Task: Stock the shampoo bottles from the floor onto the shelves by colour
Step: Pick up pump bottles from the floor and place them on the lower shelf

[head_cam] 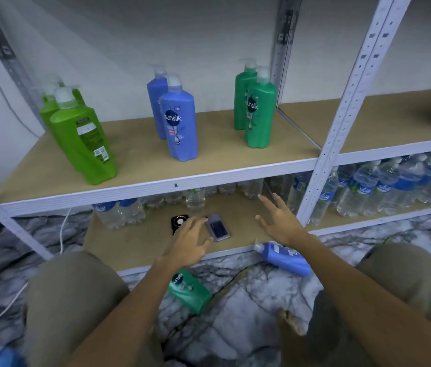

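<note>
Left hand: your fingers are spread, holding nothing, above the teal bottle lying on the floor.
Right hand: fingers splayed, empty, over the blue bottle just right of the teal one.
Shelf: lime, blue and teal pairs stand above the teal bottle.
Risk: reaching low could knock the phone just beyond the teal bottle; a one-handed grab may let a bottle slip.

Upper tan-board metal shelf: lime-green pump bottles left, blue pump bottles mid, teal-green pump bottles right. Lower tan shelf: clear water bottles, grey phone. Marble-pattern floor: teal bottle & blue bottle, both lying down.
</note>
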